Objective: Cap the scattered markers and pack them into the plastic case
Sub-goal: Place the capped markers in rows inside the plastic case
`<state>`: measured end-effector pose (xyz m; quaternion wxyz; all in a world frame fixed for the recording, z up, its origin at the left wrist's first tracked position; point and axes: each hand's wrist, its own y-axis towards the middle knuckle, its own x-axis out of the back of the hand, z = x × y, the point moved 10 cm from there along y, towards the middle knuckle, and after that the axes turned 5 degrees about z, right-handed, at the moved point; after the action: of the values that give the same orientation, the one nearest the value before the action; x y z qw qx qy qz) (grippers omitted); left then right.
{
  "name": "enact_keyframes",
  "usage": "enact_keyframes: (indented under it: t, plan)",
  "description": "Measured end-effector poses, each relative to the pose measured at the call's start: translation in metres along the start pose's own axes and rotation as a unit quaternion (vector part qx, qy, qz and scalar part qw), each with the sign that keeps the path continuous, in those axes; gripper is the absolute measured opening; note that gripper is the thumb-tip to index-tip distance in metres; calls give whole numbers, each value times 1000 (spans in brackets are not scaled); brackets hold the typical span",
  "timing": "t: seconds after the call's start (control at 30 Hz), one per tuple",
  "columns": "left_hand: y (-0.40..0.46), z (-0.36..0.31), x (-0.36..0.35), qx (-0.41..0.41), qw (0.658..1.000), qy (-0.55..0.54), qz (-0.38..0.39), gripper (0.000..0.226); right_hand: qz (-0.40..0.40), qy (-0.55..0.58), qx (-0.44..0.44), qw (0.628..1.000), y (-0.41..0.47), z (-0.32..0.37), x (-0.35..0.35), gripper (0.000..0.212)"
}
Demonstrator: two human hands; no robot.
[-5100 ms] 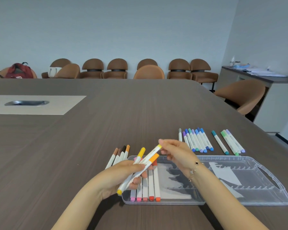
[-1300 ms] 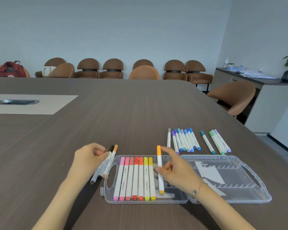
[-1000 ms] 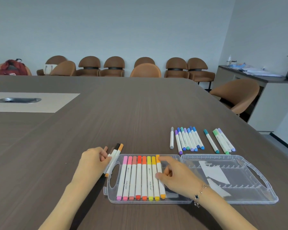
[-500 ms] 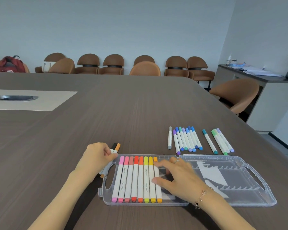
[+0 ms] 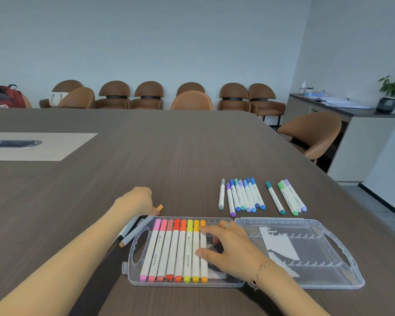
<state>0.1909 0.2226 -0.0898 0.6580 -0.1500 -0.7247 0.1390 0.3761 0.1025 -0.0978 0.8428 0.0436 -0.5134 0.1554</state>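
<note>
A clear plastic case [image 5: 342, 282] lies open near the table's front edge. Its left half holds a row of several capped markers [image 5: 173, 249], pink through orange. Its right half holds only a paper insert. My right hand [image 5: 228, 246] rests flat on the rightmost markers of the row, fingers spread, holding nothing. My left hand [image 5: 136, 200] is closed over the far ends of the brown and orange markers [image 5: 132, 231] lying just left of the case. One orange cap pokes out past the fingers.
Blue and purple capped markers [image 5: 243, 195] lie in a row behind the case, with teal and green ones [image 5: 286, 197] to their right. Brown chairs [image 5: 310, 131] line the far and right table edges. A sideboard [image 5: 356, 133] stands at right.
My right hand laid the yellow-orange marker into the row and now presses flat on it. My left hand settled on the brown and orange markers beside the case and closed on them.
</note>
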Motion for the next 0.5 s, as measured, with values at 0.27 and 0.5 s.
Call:
enact_keyframes:
  t: [0.27,0.5]
  plan:
    - [-33,-10,74,-55,975,-93,-194,34,-91,79,21,992,-4,3,27,42]
    - [-93,-86,31,-214,910,-354,-43,30,-123,368,48,920,-10,13,54,27]
